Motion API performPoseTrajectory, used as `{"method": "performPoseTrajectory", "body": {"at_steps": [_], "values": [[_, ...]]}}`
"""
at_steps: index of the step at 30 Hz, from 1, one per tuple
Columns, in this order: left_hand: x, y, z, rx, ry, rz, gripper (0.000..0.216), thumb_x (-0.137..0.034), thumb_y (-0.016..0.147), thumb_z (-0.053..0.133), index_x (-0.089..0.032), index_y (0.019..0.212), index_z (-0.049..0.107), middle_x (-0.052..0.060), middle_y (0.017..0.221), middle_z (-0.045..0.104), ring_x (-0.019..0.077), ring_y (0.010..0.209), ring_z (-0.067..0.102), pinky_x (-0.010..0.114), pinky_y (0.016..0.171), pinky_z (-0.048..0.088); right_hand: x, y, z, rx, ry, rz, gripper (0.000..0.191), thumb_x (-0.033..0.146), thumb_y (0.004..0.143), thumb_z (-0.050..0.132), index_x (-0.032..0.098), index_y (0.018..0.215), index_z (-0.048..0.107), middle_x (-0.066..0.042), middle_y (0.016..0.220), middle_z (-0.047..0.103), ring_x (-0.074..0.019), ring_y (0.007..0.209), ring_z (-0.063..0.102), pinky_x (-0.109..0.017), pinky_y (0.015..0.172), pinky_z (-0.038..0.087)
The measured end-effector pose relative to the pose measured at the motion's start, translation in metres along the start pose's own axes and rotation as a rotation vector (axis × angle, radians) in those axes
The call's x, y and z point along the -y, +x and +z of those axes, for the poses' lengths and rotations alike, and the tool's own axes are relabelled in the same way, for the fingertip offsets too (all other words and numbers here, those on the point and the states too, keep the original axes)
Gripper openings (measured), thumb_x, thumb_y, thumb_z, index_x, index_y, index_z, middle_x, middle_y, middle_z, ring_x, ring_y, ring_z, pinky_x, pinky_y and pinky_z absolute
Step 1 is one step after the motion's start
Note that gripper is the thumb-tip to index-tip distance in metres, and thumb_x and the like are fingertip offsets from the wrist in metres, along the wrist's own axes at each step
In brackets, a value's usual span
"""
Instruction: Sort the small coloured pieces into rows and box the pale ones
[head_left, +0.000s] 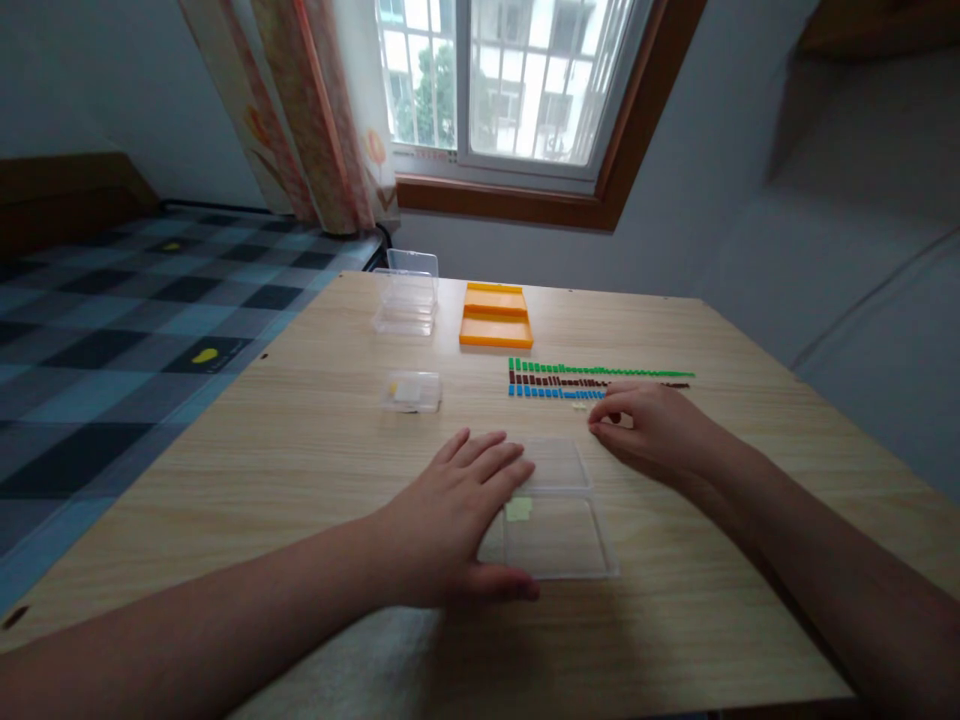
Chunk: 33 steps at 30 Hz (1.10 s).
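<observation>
My left hand lies with fingers spread over the left side of an opened clear plastic case. A few pale yellow-green pieces rest inside that case. My right hand is pinched, thumb against forefinger, low over the table; whatever the fingertips hold is too small to make out. Just left of those fingertips sit tiny pale yellow pieces. Beyond them run rows of small pieces: green, dark brown and blue. The hand covers the right part of the blue row.
On the wooden table stand an open orange case, an open clear box and a small clear box with something pale and yellow inside. A bed with a checked cover adjoins the left edge. A window is behind.
</observation>
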<state>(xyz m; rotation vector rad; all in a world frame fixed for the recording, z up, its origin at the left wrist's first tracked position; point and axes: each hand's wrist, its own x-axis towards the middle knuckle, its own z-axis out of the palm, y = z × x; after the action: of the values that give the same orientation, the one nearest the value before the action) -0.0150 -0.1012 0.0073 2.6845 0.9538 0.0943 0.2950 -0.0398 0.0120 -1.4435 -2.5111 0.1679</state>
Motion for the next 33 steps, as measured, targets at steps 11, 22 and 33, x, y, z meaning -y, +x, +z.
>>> {"method": "performPoseTrajectory", "body": {"at_steps": [11,22,33], "values": [[0.001,0.000,0.002,-0.017,-0.004,0.008,0.102,-0.080,0.078,0.068,-0.016,0.153,0.044,0.020,0.161,0.040,0.0425,0.151,0.032,0.066,0.124,0.018,0.013,-0.003,-0.011,-0.018,0.099,-0.047,0.014,0.022,0.089,0.064,0.022,0.085,0.077,0.000,0.082,0.068,-0.0114,0.075,0.060,-0.023,0.070,0.041],[-0.001,0.001,0.003,-0.018,-0.030,0.008,0.103,-0.081,0.078,0.067,-0.015,0.153,0.045,0.020,0.161,0.040,0.0432,0.151,0.031,0.065,0.124,0.018,0.080,-0.031,-0.009,0.123,0.306,-0.419,0.019,0.018,0.096,0.058,0.018,0.088,0.075,-0.002,0.079,0.063,-0.0088,0.068,0.057,-0.021,0.064,0.041],[-0.001,0.001,0.001,-0.019,-0.032,0.003,0.104,-0.080,0.076,0.071,-0.016,0.153,0.044,0.019,0.161,0.041,0.0429,0.151,0.032,0.065,0.124,0.017,0.061,-0.018,-0.006,-0.202,0.274,-0.345,0.017,0.024,0.099,0.061,0.018,0.094,0.076,-0.003,0.081,0.068,-0.0119,0.075,0.062,-0.024,0.067,0.045]]}}
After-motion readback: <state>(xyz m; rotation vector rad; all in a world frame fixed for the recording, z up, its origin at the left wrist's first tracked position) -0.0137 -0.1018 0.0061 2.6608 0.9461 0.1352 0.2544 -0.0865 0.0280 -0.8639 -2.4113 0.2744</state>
